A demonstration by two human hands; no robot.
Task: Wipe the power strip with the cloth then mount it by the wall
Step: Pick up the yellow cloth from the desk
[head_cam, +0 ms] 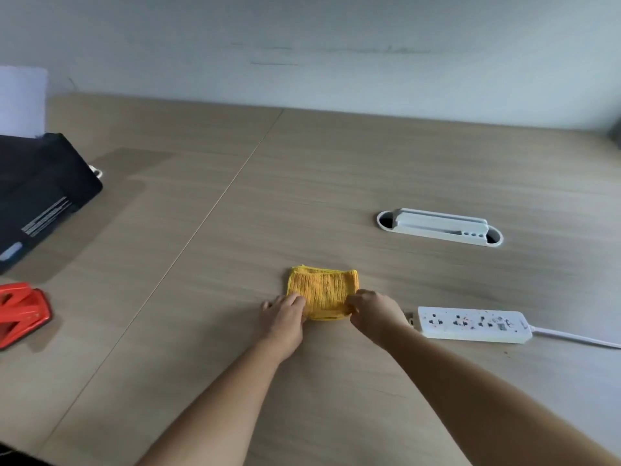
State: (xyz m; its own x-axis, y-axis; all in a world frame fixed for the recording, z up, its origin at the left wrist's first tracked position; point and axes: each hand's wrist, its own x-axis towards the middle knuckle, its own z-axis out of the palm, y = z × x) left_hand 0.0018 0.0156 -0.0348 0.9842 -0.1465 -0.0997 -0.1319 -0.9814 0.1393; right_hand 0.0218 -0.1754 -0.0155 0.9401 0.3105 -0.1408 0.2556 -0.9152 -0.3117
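A folded yellow cloth [323, 289] lies on the wooden table [235, 230] in the middle of the view. My left hand [285, 317] grips its near left corner and my right hand [376, 316] pinches its near right corner. Just to the right of my right hand lies a white power strip [473, 324], flat on the table, its top speckled with dirt. Its white cord [578, 338] runs off to the right. The pale wall [302, 45] rises behind the table's far edge.
A white oval cable grommet [438, 227] is set into the table behind the power strip. At the left stand a black device [40, 190] and, nearer, a red object [22, 314]. A seam runs diagonally across the tabletop.
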